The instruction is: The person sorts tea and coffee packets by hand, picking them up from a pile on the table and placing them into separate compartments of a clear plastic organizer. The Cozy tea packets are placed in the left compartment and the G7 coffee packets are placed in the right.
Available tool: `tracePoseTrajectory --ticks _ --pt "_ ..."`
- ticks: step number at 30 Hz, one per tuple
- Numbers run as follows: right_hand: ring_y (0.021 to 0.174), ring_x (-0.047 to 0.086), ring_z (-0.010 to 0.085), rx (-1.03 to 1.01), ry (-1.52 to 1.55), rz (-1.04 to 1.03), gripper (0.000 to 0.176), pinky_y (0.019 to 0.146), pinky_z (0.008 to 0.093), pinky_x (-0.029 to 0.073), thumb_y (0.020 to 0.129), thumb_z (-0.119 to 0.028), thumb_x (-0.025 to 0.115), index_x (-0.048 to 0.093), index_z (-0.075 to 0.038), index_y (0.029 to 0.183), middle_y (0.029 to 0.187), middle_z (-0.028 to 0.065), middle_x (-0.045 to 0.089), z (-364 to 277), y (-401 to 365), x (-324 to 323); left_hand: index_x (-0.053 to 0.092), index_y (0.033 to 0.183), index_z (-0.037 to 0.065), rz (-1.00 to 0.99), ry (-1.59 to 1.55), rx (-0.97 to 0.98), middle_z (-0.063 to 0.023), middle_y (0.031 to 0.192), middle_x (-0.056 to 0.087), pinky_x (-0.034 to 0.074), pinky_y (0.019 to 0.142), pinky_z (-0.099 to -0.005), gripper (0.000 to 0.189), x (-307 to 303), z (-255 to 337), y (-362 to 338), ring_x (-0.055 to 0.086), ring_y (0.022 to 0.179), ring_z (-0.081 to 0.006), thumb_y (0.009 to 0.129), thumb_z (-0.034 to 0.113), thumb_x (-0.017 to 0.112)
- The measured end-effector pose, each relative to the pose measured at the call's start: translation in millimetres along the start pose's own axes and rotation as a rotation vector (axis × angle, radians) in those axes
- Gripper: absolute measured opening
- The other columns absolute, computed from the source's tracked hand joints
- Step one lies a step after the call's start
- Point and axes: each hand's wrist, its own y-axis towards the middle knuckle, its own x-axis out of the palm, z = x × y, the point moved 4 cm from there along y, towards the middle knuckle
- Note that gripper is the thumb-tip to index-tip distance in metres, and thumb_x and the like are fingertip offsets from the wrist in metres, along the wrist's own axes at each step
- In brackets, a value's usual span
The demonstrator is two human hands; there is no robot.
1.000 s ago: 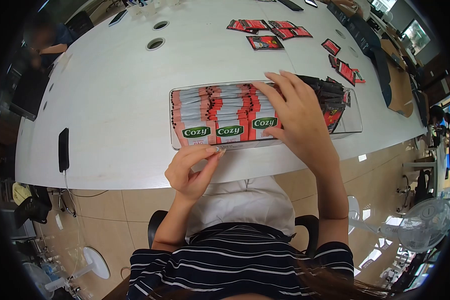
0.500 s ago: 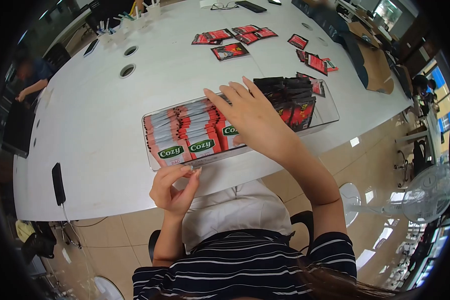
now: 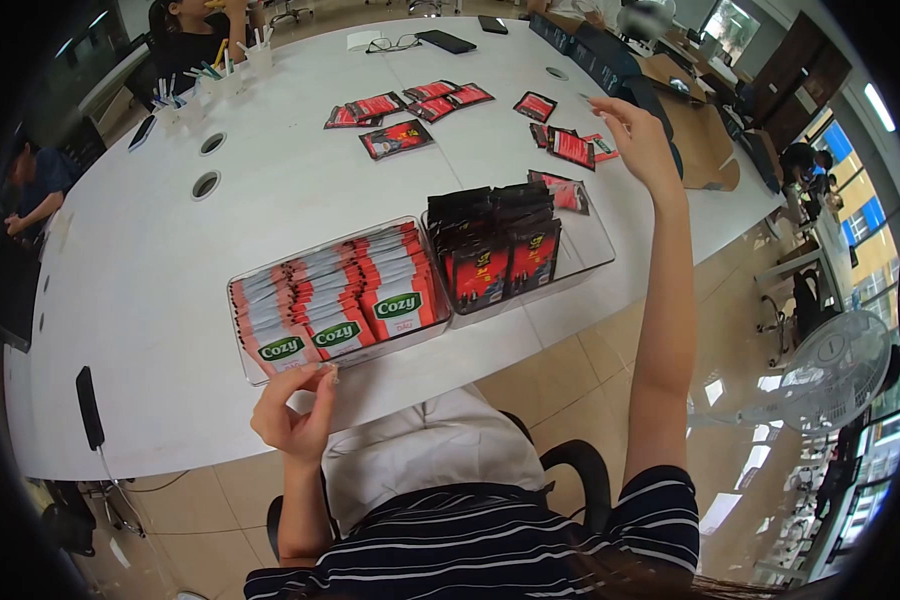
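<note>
My left hand (image 3: 298, 412) is at the front edge of a clear box (image 3: 342, 352), thumb and fingertips close together; what they hold, if anything, is too small to tell. Rows of red and white Cozy packets (image 3: 397, 300) fill that box. Beside it on the right, a second clear box (image 3: 592, 262) holds black and red packets (image 3: 480, 272) standing upright, with its right part bare. My right hand (image 3: 632, 140) reaches over the table with fingers apart, near a few loose packets (image 3: 571, 149), and nothing shows in it.
More loose red packets (image 3: 396, 139) lie on the white table (image 3: 300, 180). Cups with sticks (image 3: 210, 90), glasses (image 3: 393, 44) and phones (image 3: 88, 405) are around the edges. Cardboard boxes (image 3: 705, 150) stand at the right; a fan (image 3: 825, 370) is beside the table. Two people sit across the left side.
My right hand has left the packets in the boxes and moved up and right toward the loose packets. The view has shifted, and my left hand stays by the box edge.
</note>
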Motion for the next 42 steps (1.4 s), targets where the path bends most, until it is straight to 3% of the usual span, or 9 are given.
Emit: tracePoseTrajectory --ticks 5,9,12,18,22,28,34,38,42 --pt "0.093 0.063 0.0412 0.27 -0.439 -0.144 0.036 0.082 0.0443 0.049 0.088 -0.031 0.058 0.069 0.0 0.103 0.096 0.0262 0.065 216.8 31.4 59.1 0.062 0.098 -0.003 0.05 0.014 -0.026 -0.0117 0.08 0.069 0.051 0.057 -0.0228 0.029 0.0 -5.1 -2.5 0.065 0.059 -0.0149 0.072 -0.008 0.073" --pt "0.097 0.065 0.0383 0.638 -0.454 0.192 0.068 0.086 0.0422 0.05 0.07 -0.06 0.069 0.07 0.001 0.1 0.1 0.0236 0.068 280.5 2.7 76.6 0.062 0.099 -0.002 0.046 0.0 -0.009 -0.0114 0.079 0.069 0.05 0.055 -0.0221 0.028 -1.2 -3.2 -0.1 0.064 0.057 -0.0142 0.073 -0.002 0.073" --pt "0.098 0.066 0.0345 0.738 -0.348 0.012 0.075 0.087 0.0402 0.05 0.061 -0.059 0.078 0.068 0.001 0.105 0.103 0.0214 0.068 277.5 1.1 80.5 0.062 0.098 -0.002 0.03 0.036 -0.005 -0.0112 0.077 0.069 0.049 0.054 -0.0216 0.027 -0.2 -2.0 2.6 0.064 0.056 -0.0135 0.074 0.0 0.073" --pt "0.094 0.067 0.0302 0.778 -0.157 0.14 0.059 0.083 0.0369 0.051 0.061 -0.034 0.086 0.067 -0.002 0.106 0.101 0.0203 0.068 324.1 -3.7 80.9 0.062 0.098 -0.003 -0.024 0.083 0.001 -0.0118 0.077 0.068 0.048 0.056 -0.0217 0.022 0.1 0.7 6.1 0.064 0.057 -0.0136 0.078 0.004 0.071" --pt "0.096 0.066 0.027 0.712 -0.057 0.364 0.039 0.083 0.0351 0.051 0.071 -0.013 0.079 0.062 -0.001 0.104 0.107 0.0157 0.065 261.2 -9.5 52.8 0.062 0.098 -0.003 -0.051 0.081 0.01 -0.0122 0.076 0.068 0.049 0.056 -0.0222 0.02 -0.5 0.8 7.0 0.065 0.06 -0.0149 0.08 0.005 0.069" --pt "0.097 0.063 0.0175 0.025 0.163 0.438 0.04 0.081 0.0267 0.05 0.081 -0.001 0.067 0.057 -0.001 0.12 0.108 0.0132 0.065 94.8 22.5 8.4 0.067 0.091 -0.001 0.021 0.068 0.006 -0.0086 0.077 0.07 0.047 0.051 -0.0211 0.021 1.6 0.8 9.1 0.06 0.053 -0.0116 0.071 0.0 0.073" --pt "0.095 0.06 0.0116 -0.174 0.701 0.129 0.034 0.079 0.0225 0.051 0.088 0.001 0.06 0.054 0.004 0.121 0.111 0.0096 0.06 -128.7 -34.4 15.0 0.068 0.094 -0.001 0.007 0.079 0.029 -0.0089 0.081 0.07 0.046 0.051 -0.0211 0.025 0.0 1.6 8.4 0.06 0.054 -0.0119 0.07 -0.002 0.073" --pt "0.079 0.064 0.0198 -0.541 0.414 -0.203 0.032 0.064 0.0266 0.051 0.08 0.005 0.06 0.059 -0.002 0.111 0.095 0.0099 0.064 -216.4 -84.8 40.2 0.067 0.098 0.0 0.025 0.084 0.059 -0.01 0.088 0.07 0.047 0.051 -0.0205 0.033 1.4 4.2 8.9 0.061 0.056 -0.0111 0.067 -0.003 0.077" --pt "0.084 0.06 0.0236 -0.506 0.267 -0.411 0.021 0.074 0.0314 0.046 0.08 -0.002 0.066 0.063 -0.005 0.1 0.092 0.0065 0.066 -219.4 -112.4 90.4 0.066 0.1 0.001 0.027 0.095 0.102 -0.0094 0.087 0.068 0.049 0.051 -0.02 0.036 1.9 7.2 10.0 0.063 0.06 -0.0109 0.067 -0.001 0.081"
